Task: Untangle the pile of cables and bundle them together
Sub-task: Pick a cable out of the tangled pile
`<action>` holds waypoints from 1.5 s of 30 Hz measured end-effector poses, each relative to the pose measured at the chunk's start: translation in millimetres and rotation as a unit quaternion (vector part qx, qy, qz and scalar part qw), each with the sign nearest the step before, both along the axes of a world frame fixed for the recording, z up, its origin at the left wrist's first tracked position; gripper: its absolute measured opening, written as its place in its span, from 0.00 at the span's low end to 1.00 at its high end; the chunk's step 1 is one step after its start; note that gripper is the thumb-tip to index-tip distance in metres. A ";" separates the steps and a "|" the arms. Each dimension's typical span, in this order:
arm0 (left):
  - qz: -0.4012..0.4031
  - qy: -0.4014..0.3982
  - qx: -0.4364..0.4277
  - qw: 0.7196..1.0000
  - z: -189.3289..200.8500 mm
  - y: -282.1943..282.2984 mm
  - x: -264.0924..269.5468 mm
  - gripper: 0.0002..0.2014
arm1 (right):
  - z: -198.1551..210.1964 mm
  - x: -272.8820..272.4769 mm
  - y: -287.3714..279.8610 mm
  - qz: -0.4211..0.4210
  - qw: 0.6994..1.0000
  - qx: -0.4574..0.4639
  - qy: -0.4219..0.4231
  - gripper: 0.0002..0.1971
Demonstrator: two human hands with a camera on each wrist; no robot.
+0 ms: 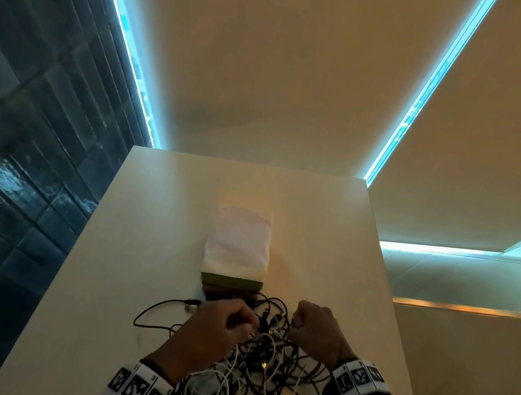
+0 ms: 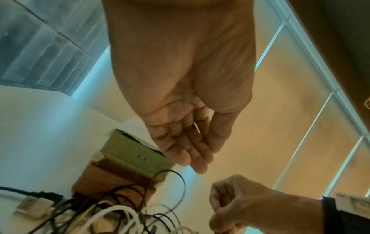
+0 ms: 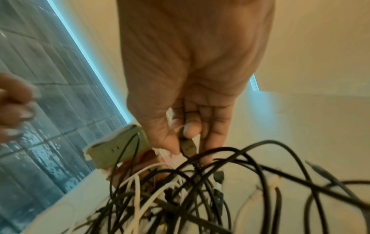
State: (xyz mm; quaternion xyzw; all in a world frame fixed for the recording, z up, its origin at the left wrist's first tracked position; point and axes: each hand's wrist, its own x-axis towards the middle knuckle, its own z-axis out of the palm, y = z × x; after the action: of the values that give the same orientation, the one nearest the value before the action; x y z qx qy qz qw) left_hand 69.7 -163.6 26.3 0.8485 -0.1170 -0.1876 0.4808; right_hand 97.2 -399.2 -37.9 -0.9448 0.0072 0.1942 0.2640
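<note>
A tangled pile of black and white cables [image 1: 259,371] lies on the near part of the white table [image 1: 152,213]. My left hand [image 1: 229,324] hovers over the pile's left side. In the left wrist view its fingers [image 2: 192,152] are nearly straight and hold nothing. My right hand [image 1: 309,328] is over the pile's far right. In the right wrist view my right hand [image 3: 181,140] pinches a dark cable plug [image 3: 187,147] between thumb and forefinger, lifted above the black loops [image 3: 220,158]. The cable pile [image 2: 120,213] shows below the left palm.
A green-edged box [image 1: 232,281] with a white cover stands just behind the pile, on a brown base [image 2: 112,177]. A black plug [image 1: 192,302] lies to the left of the pile. Blue tiles [image 1: 16,154] line the left wall. The table edges lie close on both sides.
</note>
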 end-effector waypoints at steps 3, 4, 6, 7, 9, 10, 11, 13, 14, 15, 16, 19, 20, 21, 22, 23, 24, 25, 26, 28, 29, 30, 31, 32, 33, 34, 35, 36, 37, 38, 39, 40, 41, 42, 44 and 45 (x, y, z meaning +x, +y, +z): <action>0.006 -0.022 -0.020 1.000 3.0 -17.9 7.4 0.09 | 22.0 -10.7 0.5 0.013 0.992 0.076 -0.100 0.04; 0.002 -0.021 -0.023 1.000 2.7 -23.5 10.2 0.11 | 28.8 -12.3 1.2 0.022 0.987 0.086 -0.132 0.03; -0.022 -0.018 -0.020 0.999 3.1 -33.3 14.8 0.14 | 44.9 -13.1 3.3 0.037 0.978 0.096 -0.182 0.05; -0.036 -0.019 -0.014 0.999 4.0 -37.4 16.0 0.15 | 53.2 -12.7 4.3 0.038 0.973 0.102 -0.202 0.06; -0.057 -0.031 -0.014 0.998 4.8 -43.7 17.7 0.13 | 70.4 -12.1 6.3 0.036 0.965 0.116 -0.234 0.08; -0.066 -0.038 -0.020 0.997 5.7 -45.9 17.5 0.12 | 78.8 -12.4 8.1 0.034 0.960 0.124 -0.247 0.08; -0.072 -0.044 -0.026 0.996 7.0 -47.4 17.2 0.11 | 86.6 -13.0 10.2 0.033 0.956 0.133 -0.260 0.08; -0.068 -0.063 -0.046 0.995 11.1 -49.4 15.7 0.08 | 99.4 -15.5 16.6 0.031 0.948 0.155 -0.278 0.07; -0.059 -0.073 -0.062 0.994 12.7 -49.4 15.4 0.07 | 104.6 -17.4 20.7 0.028 0.944 0.174 -0.280 0.07; -0.047 -0.082 -0.078 0.992 15.2 -49.2 14.4 0.06 | 107.9 -19.9 25.1 0.023 0.939 0.196 -0.283 0.07; -0.034 -0.090 -0.088 0.991 16.0 -48.2 14.0 0.05 | 110.6 -22.5 29.8 0.012 0.932 0.218 -0.289 0.08; -0.011 -0.093 -0.107 0.990 14.4 -44.2 14.2 0.04 | 108.5 -29.3 39.6 -0.056 0.914 0.278 -0.289 0.12; -0.003 -0.093 -0.111 0.989 13.8 -41.8 15.1 0.04 | 105.0 -31.2 40.6 -0.084 0.913 0.300 -0.265 0.13; 0.008 -0.095 -0.114 0.989 14.1 -39.2 16.2 0.05 | 101.5 -33.2 41.2 -0.103 0.912 0.323 -0.228 0.15; 0.024 -0.098 -0.122 0.987 16.6 -36.7 16.9 0.05 | 97.2 -35.4 41.3 -0.108 0.912 0.350 -0.187 0.15; 0.042 -0.099 -0.138 0.985 21.4 -34.2 17.8 0.05 | 93.2 -37.5 42.1 -0.102 0.908 0.379 -0.149 0.13; 0.059 -0.095 -0.156 0.981 26.8 -31.7 18.7 0.06 | 89.3 -39.9 43.8 -0.092 0.902 0.403 -0.123 0.10; 0.071 -0.091 -0.170 0.979 32.2 -29.5 19.5 0.09 | 86.1 -42.1 46.8 -0.081 0.897 0.420 -0.109 0.06; 0.076 -0.090 -0.176 0.977 35.7 -27.1 20.8 0.11 | 82.7 -44.1 50.2 -0.073 0.894 0.430 -0.106 0.04; 0.070 -0.079 -0.181 0.978 44.6 -22.4 21.9 0.15 | 77.1 -44.3 56.7 -0.069 0.890 0.436 -0.116 0.05; 0.069 -0.059 -0.199 0.976 50.1 -19.9 21.5 0.16 | 74.6 -43.2 58.6 -0.065 0.890 0.435 -0.124 0.05; 0.069 -0.036 -0.229 0.970 56.9 -17.2 20.9 0.16 | 72.1 -41.8 59.0 -0.059 0.891 0.431 -0.129 0.05; 0.071 -0.016 -0.262 0.962 64.8 -13.5 20.1 0.16 | 69.7 -40.7 58.4 -0.050 0.897 0.420 -0.130 0.05; 0.081 -0.001 -0.294 0.952 73.1 -8.5 19.8 0.15 | 66.1 -39.9 56.6 -0.044 0.906 0.400 -0.131 0.05; 0.100 0.007 -0.322 0.941 81.8 -2.4 20.6 0.15 | 61.1 -39.8 54.1 -0.045 0.914 0.383 -0.128 0.06; 0.123 0.009 -0.348 0.929 90.6 5.2 22.3 0.15 | 56.0 -40.9 50.9 -0.055 0.918 0.373 -0.121 0.07; 0.147 0.002 -0.369 0.918 99.8 13.4 24.6 0.15 | 52.1 -42.0 47.8 -0.068 0.918 0.374 -0.112 0.08; 0.169 -0.013 -0.383 0.908 106.5 22.1 27.5 0.15 | 48.3 -42.5 44.2 -0.076 0.920 0.371 -0.102 0.09; 0.184 -0.031 -0.389 0.902 112.3 29.9 29.9 0.15 | 44.9 -42.9 41.3 -0.074 0.924 0.362 -0.098 0.09; 0.193 -0.047 -0.390 0.899 116.5 37.5 31.5 0.16 | 42.3 -42.9 38.9 -0.066 0.931 0.345 -0.098 0.08; 0.198 -0.065 -0.387 0.898 119.9 44.3 32.3 0.16 | 39.7 -42.3 37.6 -0.057 0.937 0.330 -0.100 0.08; 0.201 -0.081 -0.383 0.898 122.6 50.2 32.3 0.17 | 37.9 -41.4 37.2 -0.051 0.941 0.318 -0.103 0.08; 0.204 -0.097 -0.376 0.899 125.3 55.3 31.4 0.18 | 35.6 -40.2 37.0 -0.051 0.943 0.313 -0.103 0.08; 0.211 -0.111 -0.370 0.898 127.9 60.0 30.7 0.19 | 32.8 -39.0 36.2 -0.055 0.943 0.310 -0.102 0.07; 0.226 -0.143 -0.368 0.891 135.0 70.5 28.1 0.17 | 27.6 -37.8 33.8 -0.060 0.947 0.299 -0.098 0.05; 0.235 -0.162 -0.366 0.886 139.7 75.6 26.2 0.17 | 25.4 -37.6 32.4 -0.061 0.949 0.294 -0.092 0.05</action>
State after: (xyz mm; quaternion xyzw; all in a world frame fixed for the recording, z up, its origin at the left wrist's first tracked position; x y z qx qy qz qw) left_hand 95.9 -87.9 166.0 0.6336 -0.0511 0.1271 0.7614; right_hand 59.6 -366.8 -12.5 -0.8368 -0.0168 0.0832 0.5409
